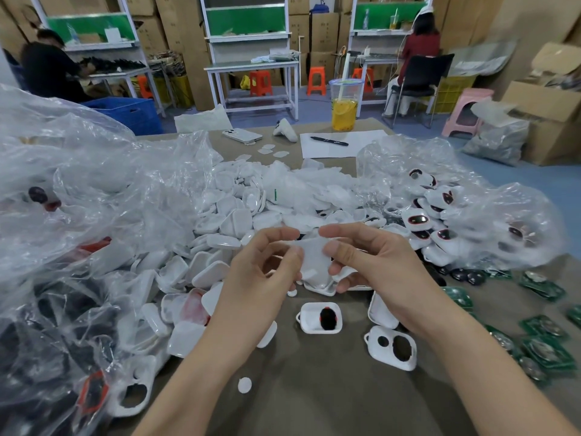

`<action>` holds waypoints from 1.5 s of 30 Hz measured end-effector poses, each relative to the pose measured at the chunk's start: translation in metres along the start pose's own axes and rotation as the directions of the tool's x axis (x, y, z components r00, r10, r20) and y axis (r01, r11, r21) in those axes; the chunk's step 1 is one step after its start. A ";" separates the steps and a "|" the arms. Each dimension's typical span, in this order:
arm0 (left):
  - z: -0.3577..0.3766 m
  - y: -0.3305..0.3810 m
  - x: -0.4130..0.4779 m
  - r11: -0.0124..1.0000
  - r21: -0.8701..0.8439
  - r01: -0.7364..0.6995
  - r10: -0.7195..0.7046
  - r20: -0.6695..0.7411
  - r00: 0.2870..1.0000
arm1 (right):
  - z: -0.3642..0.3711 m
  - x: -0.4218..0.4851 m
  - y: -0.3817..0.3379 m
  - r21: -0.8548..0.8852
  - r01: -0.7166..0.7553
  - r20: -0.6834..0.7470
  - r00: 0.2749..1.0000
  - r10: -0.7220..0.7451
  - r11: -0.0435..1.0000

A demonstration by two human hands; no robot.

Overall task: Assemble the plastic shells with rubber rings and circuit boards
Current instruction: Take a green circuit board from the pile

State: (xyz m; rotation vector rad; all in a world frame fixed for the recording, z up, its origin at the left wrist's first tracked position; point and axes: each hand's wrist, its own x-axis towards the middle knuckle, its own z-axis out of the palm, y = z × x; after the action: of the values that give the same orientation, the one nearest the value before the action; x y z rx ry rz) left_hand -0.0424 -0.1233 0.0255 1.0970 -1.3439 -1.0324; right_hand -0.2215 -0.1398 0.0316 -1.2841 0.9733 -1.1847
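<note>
Two hands up front in the head view, both on the same white plastic shell (314, 262), held just above the surface (314, 404). On the left hand (261, 275) the fingers are curled in, thumb and forefinger pinching the shell's left edge. The right hand (380, 262) grips the right edge, thumb on the near face. It's motion-blurred, so can't tell what's fitted inside.

Right below the hands, on the brown surface, sits a shell with a red ring (321, 317) round its dark opening. Just to its right a two-hole shell (391, 347) lies tilted. A small white disc (244, 384) lies alone nearer the camera. A big heap of white shells (220, 243) spreads left and behind the hands, half under a clear plastic bag (78, 199). On the right, a second clear bag (490, 221) partly covers shells with red-rimmed dark windows. Green circuit boards (545, 352) are scattered along the right edge.

Far end of the surface: a white phone (242, 135) face down, a black pen (329, 141) on a sheet of paper (361, 149), and a plastic cup of yellow drink (344, 111). The pen has print on it and so do the cartons (325, 29) at the back, all too small to read.
</note>
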 end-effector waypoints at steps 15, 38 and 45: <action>-0.016 -0.007 0.000 0.960 0.250 0.129 -0.183 0.207 0.961 | -0.029 -0.027 0.009 -0.762 0.201 0.030 0.961 -0.276 0.616; -0.011 -0.013 -0.005 0.843 0.538 -0.012 -0.179 0.301 0.937 | -0.032 -0.031 0.023 -0.906 0.368 0.365 0.929 -0.054 0.209; -0.008 -0.017 -0.007 0.814 0.580 -0.034 -0.165 0.287 0.944 | -0.031 -0.031 0.024 -0.905 0.365 0.360 0.931 -0.063 0.219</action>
State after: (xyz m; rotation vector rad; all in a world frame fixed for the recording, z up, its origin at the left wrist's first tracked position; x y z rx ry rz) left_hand -0.0339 -0.1196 0.0084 1.4717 -1.9883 -0.8957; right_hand -0.2549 -0.1166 0.0018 -2.6023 1.4378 -0.4294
